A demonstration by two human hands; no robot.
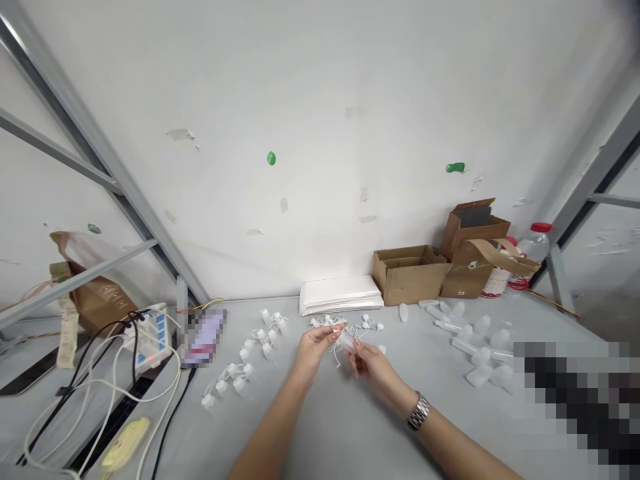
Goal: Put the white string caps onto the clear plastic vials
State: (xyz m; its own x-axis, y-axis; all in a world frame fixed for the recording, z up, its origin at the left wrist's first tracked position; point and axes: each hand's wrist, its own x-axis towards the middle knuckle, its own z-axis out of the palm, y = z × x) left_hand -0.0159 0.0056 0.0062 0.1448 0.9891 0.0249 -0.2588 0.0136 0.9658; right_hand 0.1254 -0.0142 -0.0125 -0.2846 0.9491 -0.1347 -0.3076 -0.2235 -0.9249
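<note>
Between my two hands is a small translucent plastic bottle (pixel 347 341). My right hand (pixel 374 367), with a metal watch on the wrist, is closed around the bottle's lower part. The fingers of my left hand (pixel 316 343) pinch at its upper end, on what looks like a white cap; the fingertips partly hide it. A thin white strap hangs below that end. Just behind the hands lie several loose white strapped caps (pixel 367 321). Several bottles with white caps (pixel 240 385) stand to the left, and several translucent bottles without caps (pixel 465 345) lie to the right.
White flat boxes or sheets (pixel 340 295) are stacked against the wall. Beside them are an open cardboard box (pixel 413 280), a brown paper bag (pixel 463 270) and a red-capped bottle (pixel 537 243). A phone (pixel 205 339), power strip (pixel 153 343) and tangled cables occupy the left.
</note>
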